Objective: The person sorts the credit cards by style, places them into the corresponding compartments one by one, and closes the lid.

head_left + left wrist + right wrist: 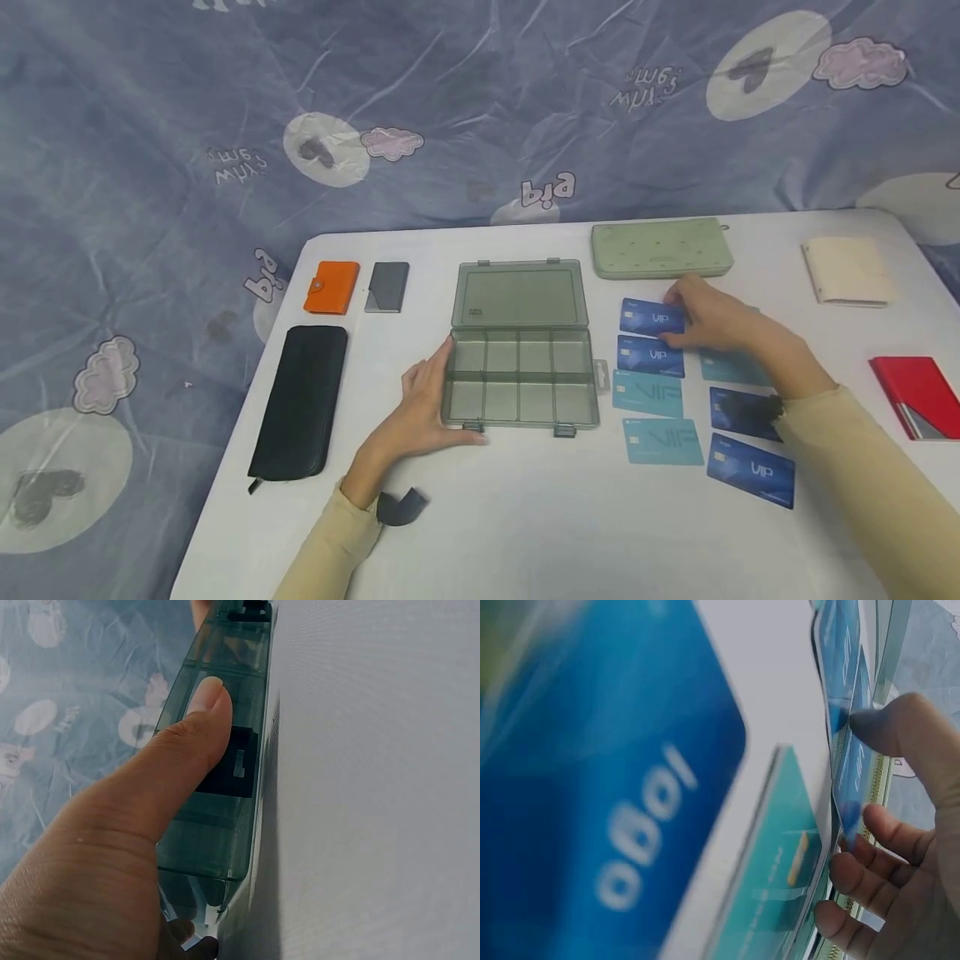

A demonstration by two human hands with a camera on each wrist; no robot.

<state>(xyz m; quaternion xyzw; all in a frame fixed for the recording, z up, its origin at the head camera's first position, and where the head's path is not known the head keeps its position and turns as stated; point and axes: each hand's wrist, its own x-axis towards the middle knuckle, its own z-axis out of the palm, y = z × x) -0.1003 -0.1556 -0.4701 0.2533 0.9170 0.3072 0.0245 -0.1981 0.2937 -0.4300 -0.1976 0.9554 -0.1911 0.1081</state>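
A clear green compartment box (pixel 519 377) lies with its lid (pixel 521 293) folded back. My left hand (pixel 420 412) grips the box's front left corner, fingers along the left side. Its thumb (pixel 184 746) presses the front wall by a dark latch (pixel 236 765). My right hand (pixel 712 317) pinches the uppermost dark blue VIP card (pixel 647 317) by its right end, thumb at the lower edge, fingers at the upper. Just below lies another blue VIP card (pixel 645 357), then two teal VIP cards (pixel 648 393). More blue cards (pixel 752 471) lie beneath my right forearm.
On the left are an orange card wallet (pixel 332 287), a grey card holder (pixel 387 287) and a black zip wallet (pixel 300 404). A green wallet (pixel 660 248) lies behind the cards; a cream holder (pixel 847 271) and red case (pixel 918 396) are at right.
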